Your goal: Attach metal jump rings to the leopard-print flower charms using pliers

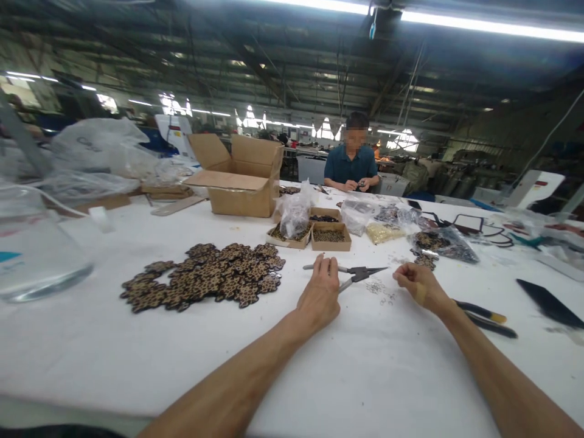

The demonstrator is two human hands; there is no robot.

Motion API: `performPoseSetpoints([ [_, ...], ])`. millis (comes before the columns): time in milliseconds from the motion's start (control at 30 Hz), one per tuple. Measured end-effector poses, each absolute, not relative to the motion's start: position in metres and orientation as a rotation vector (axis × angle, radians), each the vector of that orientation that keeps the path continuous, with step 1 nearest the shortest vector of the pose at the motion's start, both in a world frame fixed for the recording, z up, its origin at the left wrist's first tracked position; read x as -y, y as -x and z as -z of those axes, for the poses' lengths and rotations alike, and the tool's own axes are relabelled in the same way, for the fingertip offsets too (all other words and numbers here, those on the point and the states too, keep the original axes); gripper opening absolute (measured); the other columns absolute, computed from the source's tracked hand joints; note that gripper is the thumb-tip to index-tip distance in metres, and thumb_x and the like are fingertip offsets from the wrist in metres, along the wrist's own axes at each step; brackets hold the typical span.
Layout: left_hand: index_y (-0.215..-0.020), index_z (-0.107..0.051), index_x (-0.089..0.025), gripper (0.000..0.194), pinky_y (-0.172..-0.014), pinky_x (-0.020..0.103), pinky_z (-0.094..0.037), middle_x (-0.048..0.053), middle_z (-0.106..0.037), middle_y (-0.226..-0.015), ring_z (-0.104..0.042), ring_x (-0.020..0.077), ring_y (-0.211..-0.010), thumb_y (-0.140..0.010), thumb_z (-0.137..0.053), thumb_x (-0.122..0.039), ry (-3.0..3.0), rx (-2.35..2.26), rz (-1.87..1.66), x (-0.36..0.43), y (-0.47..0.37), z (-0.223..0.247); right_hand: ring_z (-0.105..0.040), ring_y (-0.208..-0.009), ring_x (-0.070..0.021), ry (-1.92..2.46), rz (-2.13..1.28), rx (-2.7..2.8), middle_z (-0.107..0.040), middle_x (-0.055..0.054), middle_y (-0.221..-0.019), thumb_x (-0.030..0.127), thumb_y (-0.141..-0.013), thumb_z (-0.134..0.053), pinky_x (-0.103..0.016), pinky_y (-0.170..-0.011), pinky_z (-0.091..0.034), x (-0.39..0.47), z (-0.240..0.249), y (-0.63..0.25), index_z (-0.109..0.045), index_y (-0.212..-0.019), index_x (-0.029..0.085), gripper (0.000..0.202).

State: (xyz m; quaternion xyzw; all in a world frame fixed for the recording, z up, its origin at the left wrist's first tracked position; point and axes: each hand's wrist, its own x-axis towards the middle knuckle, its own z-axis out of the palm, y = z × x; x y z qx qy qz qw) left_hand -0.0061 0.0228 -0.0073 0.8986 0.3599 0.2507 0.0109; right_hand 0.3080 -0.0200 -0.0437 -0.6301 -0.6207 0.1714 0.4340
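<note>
My left hand (322, 291) is wrapped around the handles of long-nose pliers (361, 273), whose slim jaws point right. Close to the tip of the jaws, my right hand (418, 285) has thumb and forefinger pinched together; whatever is between them is too small to make out. On the white table under the jaws lies a scatter of small metal rings (381, 288). Left of my left hand spreads a pile of leopard-print patches (210, 274) with dark edges. A second pair of pliers (486, 317) with dark and yellow handles lies beside my right forearm.
Small cardboard trays (331, 237) of metal bits stand ahead, with a large open carton (244, 182) behind them. Plastic bags (449, 243) lie at the right, near a dark flat object (550, 303). A person (350, 161) works across the table.
</note>
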Motion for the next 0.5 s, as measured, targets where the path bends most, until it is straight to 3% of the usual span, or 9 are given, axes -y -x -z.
performPoseSetpoints([
  [67, -0.148, -0.028, -0.006, 0.094, -0.124, 0.052, -0.023, 0.02, -0.036, -0.146, -0.015, 0.0345, -0.148, -0.057, -0.051, -0.002, -2.83, -1.037, -0.769, -0.024, 0.007, 0.008, -0.06, -0.063, -0.0175, 1.433, -0.52, 1.439, -0.066, -0.005, -0.071, 0.048, -0.08, -0.073, -0.028, -0.057, -0.048, 0.022, 0.039, -0.301, -0.066, -0.084, 0.017, 0.032],
  [167, -0.152, -0.021, -0.006, 0.099, -0.125, 0.055, -0.017, 0.021, -0.032, -0.151, -0.008, 0.0344, -0.152, -0.057, -0.05, -0.003, -2.83, -1.009, -0.764, -0.027, 0.007, 0.011, -0.062, -0.066, -0.0186, 1.313, -0.585, 1.347, -0.068, -0.005, -0.073, 0.049, -0.072, -0.081, -0.031, -0.063, -0.052, 0.023, 0.031, -0.291, -0.068, -0.085, 0.017, 0.037],
  [500, -0.153, -0.019, -0.004, 0.101, -0.126, 0.051, -0.019, 0.023, -0.03, -0.153, 0.006, 0.0318, -0.153, -0.057, -0.049, -0.001, -2.86, -1.09, -0.721, -0.029, 0.008, 0.017, -0.062, -0.066, -0.0177, 1.288, -0.585, 1.355, -0.07, -0.006, -0.075, 0.052, -0.071, -0.082, -0.029, -0.061, -0.052, 0.03, 0.02, -0.277, -0.071, -0.085, 0.016, 0.04],
])
